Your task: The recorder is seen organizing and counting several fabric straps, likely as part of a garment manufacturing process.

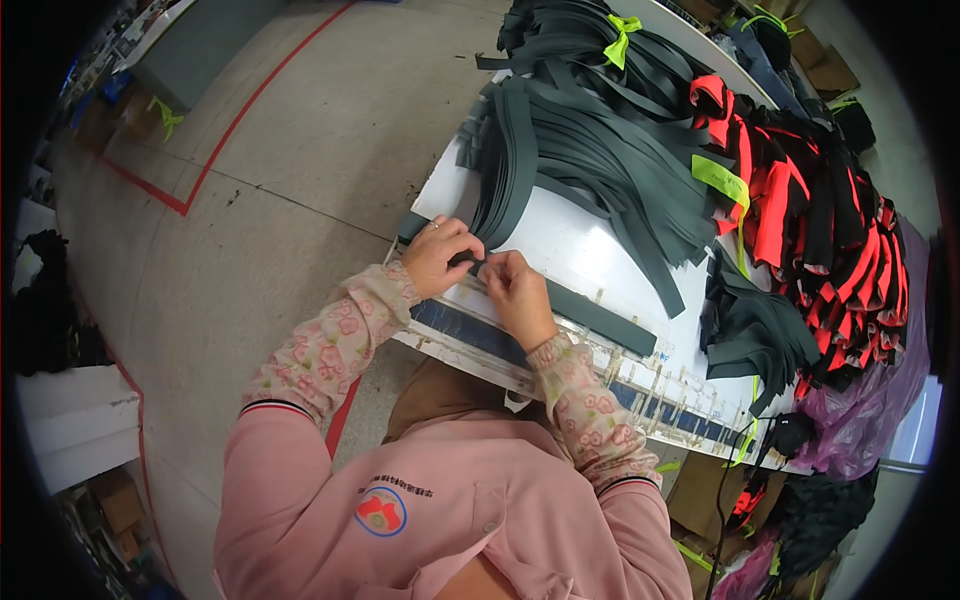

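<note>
A flat, dark grey-green fabric strip (603, 323) lies along the near edge of the white table (560, 232), running under both my hands. My left hand (438, 262), with a ring on one finger, is closed with its fingertips curled at the strip. Close beside it, my right hand (519, 296) pinches at the same spot, thumb and forefinger together. Just what lies between the fingertips is partly hidden. Beyond my hands, a thick bundle of similar strips (600, 150) fans across the table from left to right.
More strips tied with a yellow-green ribbon (622, 40) lie at the far end. To the right are a smaller strip bundle (757, 325), a heap of red-and-black pieces (780, 205) and a purple plastic bag (858, 428). A black cable (722, 510) hangs off the table's near right corner.
</note>
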Tool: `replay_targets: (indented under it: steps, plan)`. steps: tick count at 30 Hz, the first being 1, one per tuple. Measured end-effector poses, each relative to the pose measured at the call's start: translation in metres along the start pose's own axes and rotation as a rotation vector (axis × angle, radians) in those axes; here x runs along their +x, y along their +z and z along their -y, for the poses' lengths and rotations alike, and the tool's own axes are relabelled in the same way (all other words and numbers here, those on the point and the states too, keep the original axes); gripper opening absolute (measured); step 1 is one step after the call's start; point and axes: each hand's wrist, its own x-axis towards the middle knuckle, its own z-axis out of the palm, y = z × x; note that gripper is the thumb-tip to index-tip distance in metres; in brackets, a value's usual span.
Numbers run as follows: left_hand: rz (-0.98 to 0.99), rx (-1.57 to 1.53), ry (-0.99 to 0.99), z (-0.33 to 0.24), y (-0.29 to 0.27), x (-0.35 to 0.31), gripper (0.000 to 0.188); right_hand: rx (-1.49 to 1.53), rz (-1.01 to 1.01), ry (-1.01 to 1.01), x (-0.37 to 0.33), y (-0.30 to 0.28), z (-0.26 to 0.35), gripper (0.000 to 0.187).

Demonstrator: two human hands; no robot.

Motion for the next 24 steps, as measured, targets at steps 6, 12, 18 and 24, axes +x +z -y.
replay_targets:
  steps: [6, 12, 18, 24]
  plan:
    - [-0.008, 0.011, 0.010, 0.003, 0.002, -0.002, 0.026, -0.022, -0.063, -0.032, 0.004, 0.014, -0.002, 0.014]
    - [0.004, 0.006, 0.020, 0.003, 0.004, -0.001, 0.024, 0.014, -0.030, 0.046, 0.000, -0.005, -0.005, 0.012]
    - [0.000, 0.012, 0.006, 0.004, 0.003, -0.002, 0.024, 0.059, -0.114, 0.276, -0.044, -0.112, -0.043, 0.013]
    - [0.014, 0.002, 0.012, 0.000, -0.004, 0.000, 0.029, -0.052, -0.124, 0.262, -0.081, -0.144, -0.060, 0.015]
